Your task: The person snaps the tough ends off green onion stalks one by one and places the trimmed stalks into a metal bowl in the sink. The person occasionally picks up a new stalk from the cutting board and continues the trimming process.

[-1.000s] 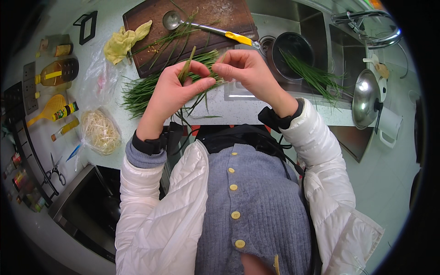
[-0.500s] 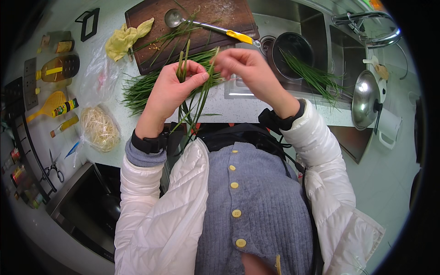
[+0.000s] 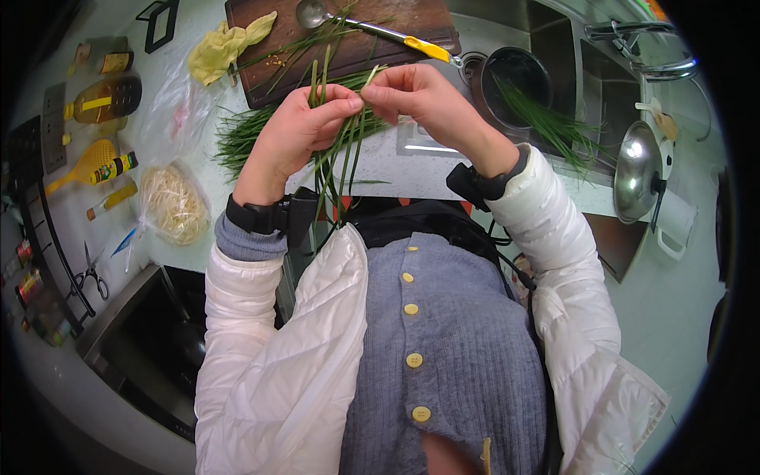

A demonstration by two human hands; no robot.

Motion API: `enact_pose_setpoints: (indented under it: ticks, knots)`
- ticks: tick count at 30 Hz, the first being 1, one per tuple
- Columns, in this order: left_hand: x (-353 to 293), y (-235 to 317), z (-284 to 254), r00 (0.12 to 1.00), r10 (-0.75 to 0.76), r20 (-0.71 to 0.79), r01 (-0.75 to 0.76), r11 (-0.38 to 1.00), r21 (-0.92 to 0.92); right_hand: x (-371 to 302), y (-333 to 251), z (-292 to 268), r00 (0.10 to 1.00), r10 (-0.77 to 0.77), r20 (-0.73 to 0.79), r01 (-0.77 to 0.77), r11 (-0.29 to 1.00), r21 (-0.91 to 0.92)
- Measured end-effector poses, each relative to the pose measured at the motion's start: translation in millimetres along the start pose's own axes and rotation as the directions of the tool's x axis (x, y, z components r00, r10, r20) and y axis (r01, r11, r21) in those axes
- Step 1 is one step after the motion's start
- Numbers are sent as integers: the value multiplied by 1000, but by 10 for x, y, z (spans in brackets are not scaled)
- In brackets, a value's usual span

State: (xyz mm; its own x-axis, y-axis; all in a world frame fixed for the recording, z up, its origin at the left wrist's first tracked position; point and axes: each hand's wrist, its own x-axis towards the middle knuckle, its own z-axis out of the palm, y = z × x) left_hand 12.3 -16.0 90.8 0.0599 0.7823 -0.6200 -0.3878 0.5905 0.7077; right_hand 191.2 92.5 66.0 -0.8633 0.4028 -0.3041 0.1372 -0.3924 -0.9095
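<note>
Several green chives (image 3: 342, 168) hang from my left hand (image 3: 297, 127), their pale ends poking up between its closed thumb and fingers. Close beside it, my right hand (image 3: 419, 93) pinches the end of a chive at its fingertips, almost touching the left thumb. A larger pile of chives (image 3: 241, 146) lies on the counter behind and beneath my hands, along the front of the dark wooden cutting board (image 3: 273, 83). More chives (image 3: 542, 123) lean out of a black pot (image 3: 516, 63) in the sink.
A metal ladle (image 3: 388, 33) with a yellow grip and a yellow cloth (image 3: 218, 55) lie on the board. Bagged dried noodles (image 3: 172, 207), an oil bottle (image 3: 103, 99) and scissors (image 3: 93, 277) are at the left. A steel lid (image 3: 636, 174) stands right of the sink (image 3: 546, 24).
My right hand has come left and closer to my left hand, its fingertips now at a chive's end. The left hand keeps its hold on the chives. The view has shifted slightly.
</note>
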Motion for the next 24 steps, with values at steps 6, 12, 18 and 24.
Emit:
enact_pose_setpoints:
  ticks: [6, 12, 18, 24]
  knots:
    - [64, -29, -83, 1000, -20, 9, 20, 997, -68, 123, 107, -22, 1000, 5, 2, -5, 992, 123]
    - [46, -22, -103, 1000, -27, -12, 26, 999, -47, 194, 120, -35, 982, -33, -187, 86, 956, 282]
    - [-16, -56, -56, 999, 42, -29, -42, 999, 16, 177, 100, 40, 997, 8, 75, -25, 973, 230]
    - [-150, -61, -133, 984, 173, -40, -161, 966, 204, 230, 152, -70, 991, -18, -131, 52, 962, 266]
